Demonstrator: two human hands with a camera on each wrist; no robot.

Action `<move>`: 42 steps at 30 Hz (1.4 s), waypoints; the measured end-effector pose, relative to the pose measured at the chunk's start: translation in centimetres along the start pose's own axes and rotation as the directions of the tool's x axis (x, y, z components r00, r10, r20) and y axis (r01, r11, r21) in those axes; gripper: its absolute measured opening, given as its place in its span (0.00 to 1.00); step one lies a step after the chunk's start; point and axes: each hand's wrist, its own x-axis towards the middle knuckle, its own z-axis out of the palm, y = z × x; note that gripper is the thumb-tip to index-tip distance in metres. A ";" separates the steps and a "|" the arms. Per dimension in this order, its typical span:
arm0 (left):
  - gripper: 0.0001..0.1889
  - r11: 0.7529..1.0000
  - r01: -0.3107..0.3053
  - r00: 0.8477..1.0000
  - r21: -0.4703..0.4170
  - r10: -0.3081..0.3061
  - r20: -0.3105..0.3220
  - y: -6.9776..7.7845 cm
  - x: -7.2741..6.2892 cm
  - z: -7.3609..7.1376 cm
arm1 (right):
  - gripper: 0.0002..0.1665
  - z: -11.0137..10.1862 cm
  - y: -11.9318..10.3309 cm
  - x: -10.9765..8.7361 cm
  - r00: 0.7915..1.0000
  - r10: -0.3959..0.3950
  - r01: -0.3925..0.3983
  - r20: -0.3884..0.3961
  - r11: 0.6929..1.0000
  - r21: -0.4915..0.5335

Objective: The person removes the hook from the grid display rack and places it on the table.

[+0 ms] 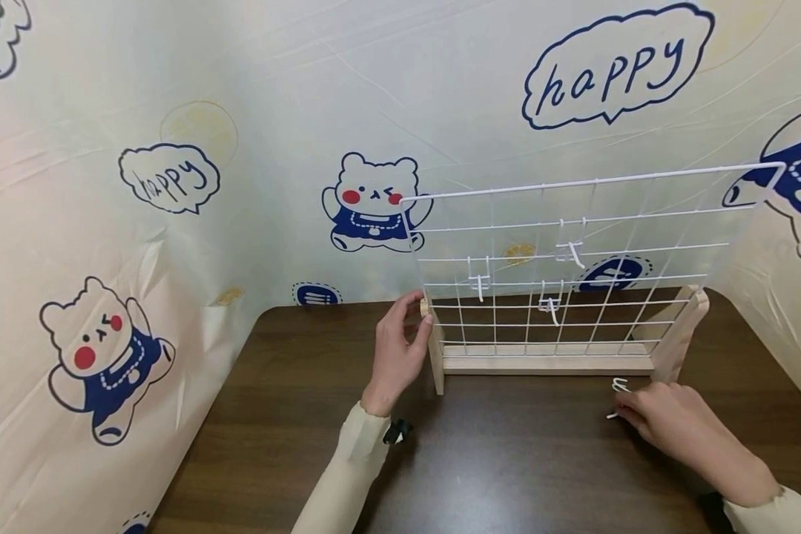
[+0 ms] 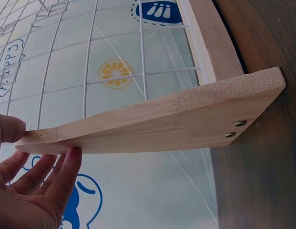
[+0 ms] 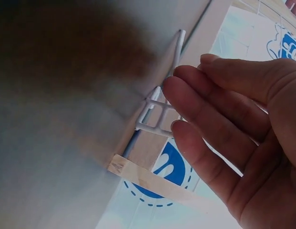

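Note:
A white wire grid panel (image 1: 594, 180) stands upright in a pale wooden base with a side support at each end. The left hand (image 1: 400, 348) grips the top of the left wooden support (image 2: 138, 129), thumb on the near edge and fingertips against the outer face. Low in front of the base, the right hand (image 1: 681, 423) has its fingertips on a white wire hook (image 3: 179, 47); the hook's ends stick out past the fingers. Three white hooks hang on the grid: a left one (image 1: 479, 288), an upper one (image 1: 576, 256) and a lower one (image 1: 554, 315).
The rack stands on a dark brown wooden table (image 1: 507, 460), near its back edge. A pale cloth (image 1: 274, 111) printed with bears and "happy" bubbles hangs behind and to the left. The right wooden support (image 1: 681, 334) rises just beyond the right hand.

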 end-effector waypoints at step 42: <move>0.21 1.000 -0.008 1.000 0.010 0.008 -0.005 0.1 0.0 0.1 | 0.33 -3.1 -1.4 2.4 0.834 -0.177 0.230 -0.522 0.972 0.039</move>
